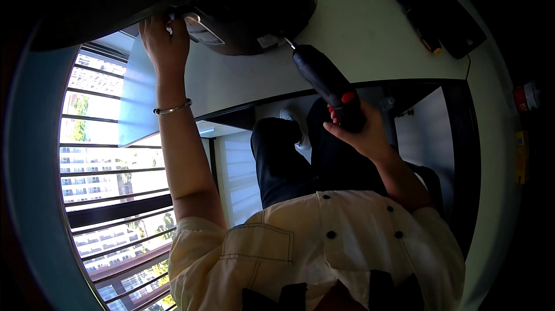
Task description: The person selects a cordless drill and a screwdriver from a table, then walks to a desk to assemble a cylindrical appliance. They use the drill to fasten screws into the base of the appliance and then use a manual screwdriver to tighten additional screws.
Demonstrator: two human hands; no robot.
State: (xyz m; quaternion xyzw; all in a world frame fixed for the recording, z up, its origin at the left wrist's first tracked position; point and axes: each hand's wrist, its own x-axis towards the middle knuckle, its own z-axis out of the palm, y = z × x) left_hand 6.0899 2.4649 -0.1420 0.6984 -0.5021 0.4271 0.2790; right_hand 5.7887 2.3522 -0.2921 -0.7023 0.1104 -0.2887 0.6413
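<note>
A large black rounded appliance [260, 13] rests on the pale tabletop, with printed labels on its lower side. My left hand [166, 42] reaches up to its left part, fingers bent and closed at its edge; the exact spot they grip is partly hidden in shadow. In my right hand [370, 134] is a black cordless screwdriver [324, 74] with red parts, the fingers wrapped round its handle. Its thin metal bit points up and left, with the tip at or very near the appliance's lower edge beside a small label. Whether the tip touches cannot be told.
On the tabletop [352, 27] at the far right lies a dark tool case [457, 27] with orange and red bits. A red item [526, 97] and a yellow item [522, 157] are at the right rim. A barred window [110, 178] stands left. My legs are below the table's dark front edge.
</note>
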